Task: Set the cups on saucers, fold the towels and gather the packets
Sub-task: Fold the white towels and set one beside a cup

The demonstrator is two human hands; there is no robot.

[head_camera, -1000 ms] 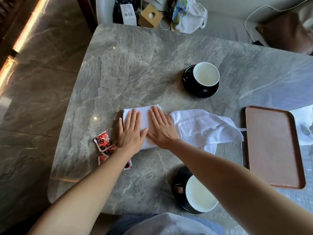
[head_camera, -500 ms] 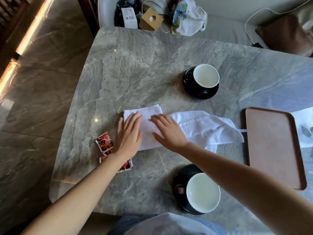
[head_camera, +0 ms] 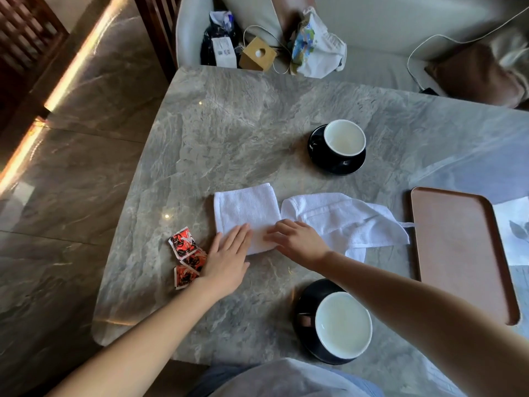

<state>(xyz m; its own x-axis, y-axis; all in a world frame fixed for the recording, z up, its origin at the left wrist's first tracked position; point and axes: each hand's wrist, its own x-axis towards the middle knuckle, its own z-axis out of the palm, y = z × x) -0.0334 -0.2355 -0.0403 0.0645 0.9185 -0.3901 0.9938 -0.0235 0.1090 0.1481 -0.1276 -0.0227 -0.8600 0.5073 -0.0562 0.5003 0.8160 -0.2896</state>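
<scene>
A folded white towel [head_camera: 246,210] lies flat in the middle of the grey marble table [head_camera: 234,130]. My left hand [head_camera: 227,259] rests flat with its fingertips on the towel's near edge. My right hand [head_camera: 297,239] touches the towel's near right corner, fingers bent, holding nothing that I can see. A second white towel [head_camera: 343,219] lies crumpled just to the right. Several red packets [head_camera: 186,253] sit left of my left hand. One black cup [head_camera: 343,141] stands on its black saucer [head_camera: 320,161] farther back. Another cup [head_camera: 342,325] stands on a saucer [head_camera: 305,308] near me.
A brown tray [head_camera: 458,247] lies at the right, with a white paper [head_camera: 512,233] beyond it. Behind the table a sofa [head_camera: 372,53] holds a bag, a small wooden box [head_camera: 257,54], cables and a brown cushion [head_camera: 475,73]. The table's rounded left edge drops to a marble floor.
Both hands have slid back toward me, from pressing on the middle of the folded towel to its near edge. The towel now shows almost whole.
</scene>
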